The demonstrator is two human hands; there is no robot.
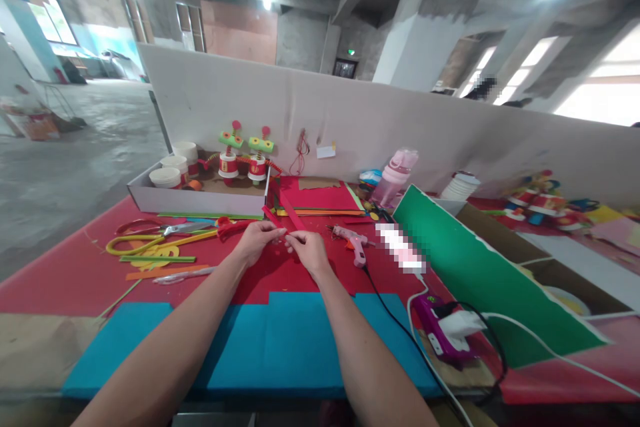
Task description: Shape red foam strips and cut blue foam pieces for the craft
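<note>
Both my hands meet over the red-covered table [295, 273], fingertips close together. My left hand [256, 240] is closed in a pinch at the lower end of a short red paper strip [271, 215]. A longer red paper strip [294, 212] runs up and away from the fingers of my right hand [309, 250], which is pinched closed too. Whether the two strips are joined between the fingertips is too small to tell. Right of my right hand lies a pink glue gun [356, 245]. Scissors [187, 229] and a pen [185, 274] lie left of my left hand.
A white box tray [197, 201] at the back left holds paper cups [165, 178] and cup figures [229, 163]. Blue sheets [295, 340] cover the front edge. A purple power strip [445, 333] with cables, a green board [480, 273] and a pink bottle [395, 177] stand right.
</note>
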